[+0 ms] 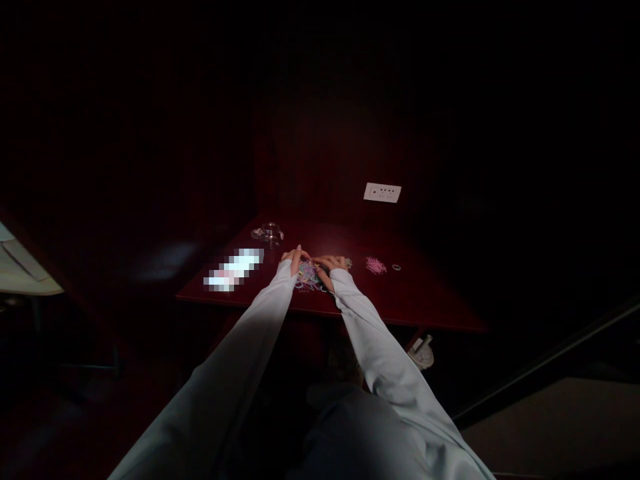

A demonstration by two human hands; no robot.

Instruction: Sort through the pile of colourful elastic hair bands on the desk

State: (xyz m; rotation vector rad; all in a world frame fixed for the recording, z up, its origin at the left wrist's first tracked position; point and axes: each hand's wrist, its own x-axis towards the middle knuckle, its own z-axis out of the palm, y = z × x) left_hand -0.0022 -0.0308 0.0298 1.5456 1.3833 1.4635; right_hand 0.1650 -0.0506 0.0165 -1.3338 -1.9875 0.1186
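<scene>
A loose pile of small, multicoloured elastic bands (309,276) lies on the dark red table between my two hands. My left hand (294,257) rests at the pile's left and far side, fingers loosely bent and apart. My right hand (331,262) curves over the right side, its fingers stretched leftward and its thumb apart from them. The fingertips of both hands come close together at the far edge of the bands. No held piece shows in either hand, though part of the pile is hidden beneath the fingers.
Right of my hands lies a small heap of pink bands (375,265), with a single pale ring (397,267) beyond it. A clear glass jar (271,231) stands at the back left. A bright, pixelated patch (234,269) lies nearer. A white socket plate (383,193) is on the wall.
</scene>
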